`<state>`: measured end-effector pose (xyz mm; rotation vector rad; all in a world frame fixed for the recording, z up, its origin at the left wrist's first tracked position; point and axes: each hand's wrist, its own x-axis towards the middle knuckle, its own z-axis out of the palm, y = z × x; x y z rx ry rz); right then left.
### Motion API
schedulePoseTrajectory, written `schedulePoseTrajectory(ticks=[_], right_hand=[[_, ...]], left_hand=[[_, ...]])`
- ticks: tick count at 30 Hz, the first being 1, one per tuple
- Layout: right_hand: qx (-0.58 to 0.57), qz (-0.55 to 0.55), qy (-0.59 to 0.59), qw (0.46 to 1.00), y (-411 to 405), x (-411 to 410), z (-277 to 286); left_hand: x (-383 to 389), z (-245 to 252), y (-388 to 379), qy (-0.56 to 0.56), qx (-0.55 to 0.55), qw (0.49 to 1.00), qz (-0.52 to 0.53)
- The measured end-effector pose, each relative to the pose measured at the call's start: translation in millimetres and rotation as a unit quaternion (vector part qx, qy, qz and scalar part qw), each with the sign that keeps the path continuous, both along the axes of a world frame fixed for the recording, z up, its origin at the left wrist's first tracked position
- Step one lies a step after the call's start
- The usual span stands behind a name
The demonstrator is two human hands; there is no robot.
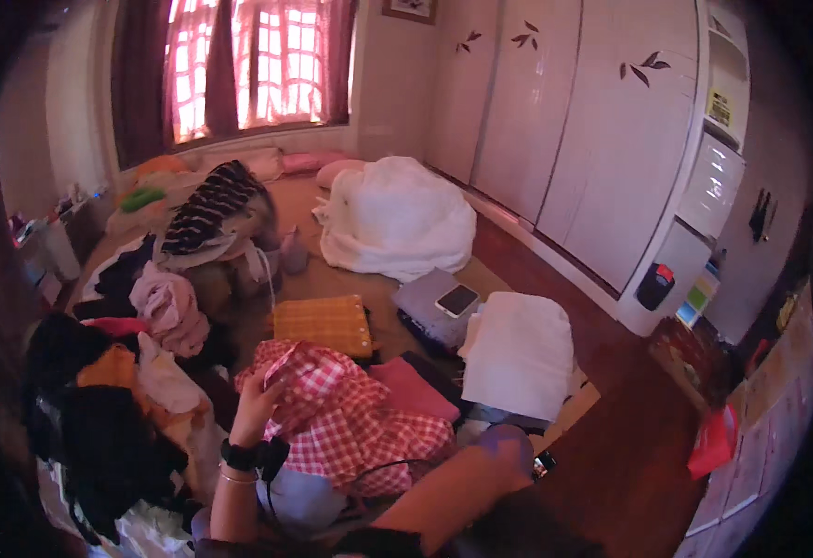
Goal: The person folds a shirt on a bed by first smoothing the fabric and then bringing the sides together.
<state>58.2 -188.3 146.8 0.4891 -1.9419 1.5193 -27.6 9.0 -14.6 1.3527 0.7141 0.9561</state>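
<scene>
My left hand (258, 401), with a black band and a thin bracelet at the wrist, pinches the upper left edge of a red-and-white checked garment (340, 436). The garment lies loosely bunched in front of me, and a thin dark cord crosses its lower part. My right hand cannot be made out; a bare limb (448, 485) runs along the lower right of the garment, and whether it is an arm or a leg is unclear. A folded yellow checked cloth (322, 326) lies just beyond the garment, and a folded pinkish-red cloth (417, 390) lies to its right.
Mixed clothes, including a black garment (103, 446) and a pink one (169, 310), are heaped at left. A phone (457, 300) rests on folded grey cloth (424, 296), near folded white cloth (521, 356). Farther back are a white bundle (399, 216) and a striped garment (211, 206).
</scene>
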Motion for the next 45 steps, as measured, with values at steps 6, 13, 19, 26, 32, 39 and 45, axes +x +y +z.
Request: schedulePoseTrajectory(ticks=[6, 13, 19, 26, 32, 39, 45], right_hand=[[0.010, -0.238, -0.152, 0.959, 28, 41, -49], [-0.124, -0.677, -0.107, 0.718, 118, 139, -136], [-0.126, -0.754, -0.113, 0.635, 154, 122, -171], [0.175, -0.783, -0.087, 0.591, 160, 99, -166], [0.037, -0.758, -0.147, 0.634, 155, 99, -192], [0.064, -0.768, -0.171, 0.613, 144, 95, -198], [0.150, -0.772, -0.095, 0.611, 145, 111, -150]], left_hand=[[17, 2, 0, -0.026, 0.017, 1.000, -0.007], [17, -17, -6, 0.012, 0.067, 0.997, 0.038], [24, -41, -7, 0.012, 0.005, 0.999, 0.044], [18, -78, -1, -0.013, -0.068, 0.998, 0.008], [24, -45, -14, -0.083, -0.142, 0.984, -0.064], [39, -44, -26, -0.052, -0.189, 0.981, -0.003], [34, -37, 5, 0.159, 0.152, 0.973, -0.068]])
